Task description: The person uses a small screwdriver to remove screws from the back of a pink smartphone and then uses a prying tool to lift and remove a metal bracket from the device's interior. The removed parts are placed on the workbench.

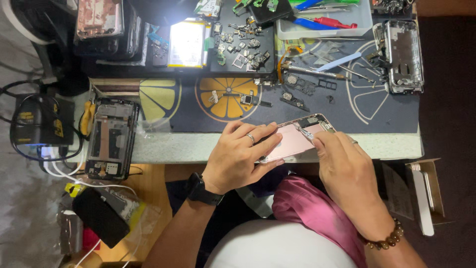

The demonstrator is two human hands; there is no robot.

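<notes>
The counter (198, 149) is carrying a dark work mat (307, 114) printed with citrus slices, and a stripped phone frame (111, 136) is lying at its left end. At the near edge the pink phone housing (292, 140) is resting tilted, half over the edge. The left hand (243, 156) is pressing flat on its lower part, fingers spread, pinning it down. The right hand (347, 166) is pinching thin metal tweezers (306, 134), tips touching the housing's upper inside. The shell is looking light, stiff and smooth, likely slippery, with delicate inner parts; holding it by its side edges seems safest. Loose small parts (243, 47) are lying on a black tray behind.
</notes>
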